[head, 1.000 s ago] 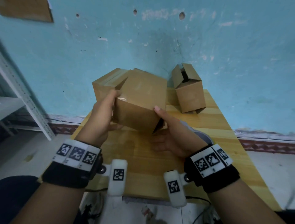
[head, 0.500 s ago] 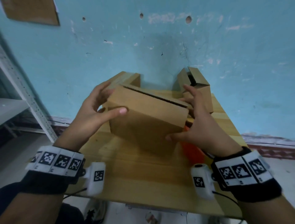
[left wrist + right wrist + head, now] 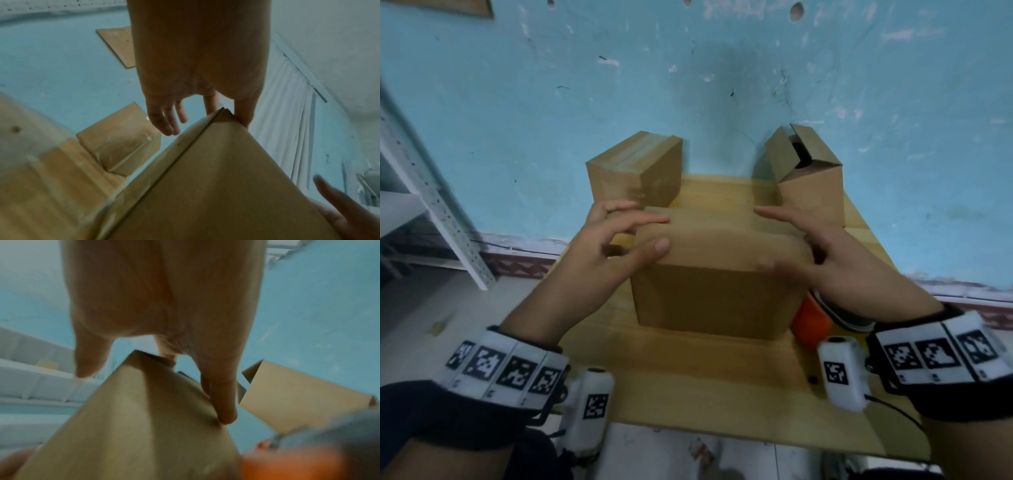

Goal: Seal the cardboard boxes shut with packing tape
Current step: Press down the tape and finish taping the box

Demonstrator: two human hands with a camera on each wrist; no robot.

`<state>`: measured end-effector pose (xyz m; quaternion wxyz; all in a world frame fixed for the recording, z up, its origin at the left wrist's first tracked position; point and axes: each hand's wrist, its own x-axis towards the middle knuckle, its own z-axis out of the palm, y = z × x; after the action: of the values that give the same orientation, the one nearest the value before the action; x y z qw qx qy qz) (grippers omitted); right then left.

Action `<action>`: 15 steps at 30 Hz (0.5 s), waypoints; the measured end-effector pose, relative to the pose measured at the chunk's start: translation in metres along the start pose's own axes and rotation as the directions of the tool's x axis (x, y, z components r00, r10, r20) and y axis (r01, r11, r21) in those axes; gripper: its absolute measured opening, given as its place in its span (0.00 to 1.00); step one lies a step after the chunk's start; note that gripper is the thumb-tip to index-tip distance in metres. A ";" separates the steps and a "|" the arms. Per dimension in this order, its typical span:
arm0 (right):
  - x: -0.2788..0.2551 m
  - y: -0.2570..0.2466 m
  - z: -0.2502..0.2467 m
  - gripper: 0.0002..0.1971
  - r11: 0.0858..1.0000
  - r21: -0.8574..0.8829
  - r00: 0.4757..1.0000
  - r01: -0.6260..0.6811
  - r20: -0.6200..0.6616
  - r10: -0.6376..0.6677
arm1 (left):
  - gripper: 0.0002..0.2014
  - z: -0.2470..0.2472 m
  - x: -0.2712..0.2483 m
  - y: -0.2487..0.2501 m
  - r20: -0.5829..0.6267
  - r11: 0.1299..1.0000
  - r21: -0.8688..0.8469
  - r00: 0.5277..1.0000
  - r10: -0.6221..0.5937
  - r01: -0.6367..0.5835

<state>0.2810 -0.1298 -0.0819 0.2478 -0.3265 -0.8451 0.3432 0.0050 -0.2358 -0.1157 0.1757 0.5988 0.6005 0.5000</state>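
Note:
A closed, plain cardboard box (image 3: 715,284) stands upright on the wooden table (image 3: 688,387), its top seam (image 3: 185,149) showing no tape. My left hand (image 3: 650,233) rests on its top left corner, thumb on the near edge and fingers loosely bent over the top. The right hand (image 3: 801,240) lies along the top right edge with straight fingers and is blurred. In the left wrist view the thumb (image 3: 244,116) touches the box corner. An orange tape dispenser (image 3: 810,325) lies right of the box, partly hidden under my right wrist.
A box with clear tape on it (image 3: 633,171) stands at the back left against the blue wall. Another box with raised flaps (image 3: 808,174) stands at the back right. A white metal shelf (image 3: 431,205) is off the table to the left.
The box was held tilted in the air between both hands; it has come down flat onto the table. Both hands have shifted from its sides to its top edges.

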 end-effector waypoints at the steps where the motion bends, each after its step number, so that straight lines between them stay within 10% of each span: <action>1: 0.000 0.001 -0.005 0.23 1.000 -0.018 0.999 -0.001 -0.041 0.000 | 0.16 0.001 0.001 -0.003 -0.014 1.000 -0.001 1.000 0.005 -0.005; 4: -0.007 0.006 -0.031 0.16 0.997 -0.036 0.984 -0.073 -0.165 0.066 | 0.16 0.002 0.004 -0.007 0.004 1.000 -0.003 1.000 0.007 -0.007; 7: -0.019 0.007 -0.050 0.24 0.902 -0.338 0.960 -0.270 -0.020 0.280 | 0.19 0.002 0.005 -0.007 0.032 1.000 -0.009 0.999 0.016 -0.015; 11: -0.026 0.003 -0.021 0.28 0.648 -0.659 0.785 -0.382 0.138 0.603 | 0.20 0.005 0.004 -0.002 0.083 0.999 -0.041 0.997 0.012 -0.009; 15: -0.028 0.013 0.007 0.32 0.692 -0.634 0.849 -0.345 0.104 0.518 | 0.19 0.006 0.001 0.005 0.090 0.998 -0.032 0.995 0.054 -0.051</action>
<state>0.3005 -0.1459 -0.1019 -0.0754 -0.5271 -0.8327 0.1519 0.0123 -0.2339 -0.1143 0.1982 0.6338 0.5684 0.4857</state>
